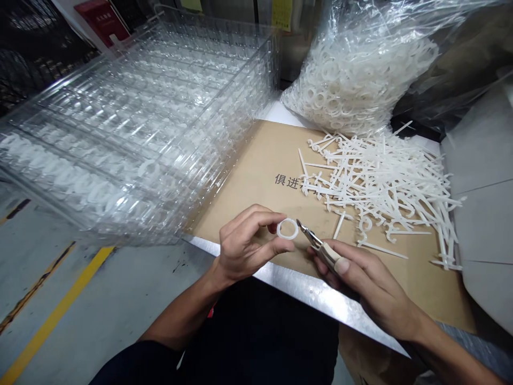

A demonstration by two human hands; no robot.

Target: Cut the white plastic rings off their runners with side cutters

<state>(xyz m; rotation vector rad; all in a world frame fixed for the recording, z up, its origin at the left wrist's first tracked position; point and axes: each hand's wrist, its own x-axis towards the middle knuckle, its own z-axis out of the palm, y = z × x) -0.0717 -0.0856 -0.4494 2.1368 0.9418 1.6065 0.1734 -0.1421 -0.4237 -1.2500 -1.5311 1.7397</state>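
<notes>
My left hand (pixel 248 248) pinches a small white plastic ring (pixel 287 229) between thumb and fingers, just above the table's steel edge. My right hand (pixel 360 280) grips a pair of small side-cutting pliers (pixel 320 248) with beige handles. The steel jaws sit right next to the ring and seem to touch its right side. A loose heap of white plastic sprues (pixel 380 187) lies on a sheet of brown cardboard (pixel 256 208), a little beyond my right hand.
A tall stack of clear plastic trays (pixel 132 117) holding white rings stands to the left, overhanging the table edge. A clear bag of white rings (pixel 352 80) sits behind the cardboard. Grey sheeting lies to the right. Below is a grey floor with yellow lines.
</notes>
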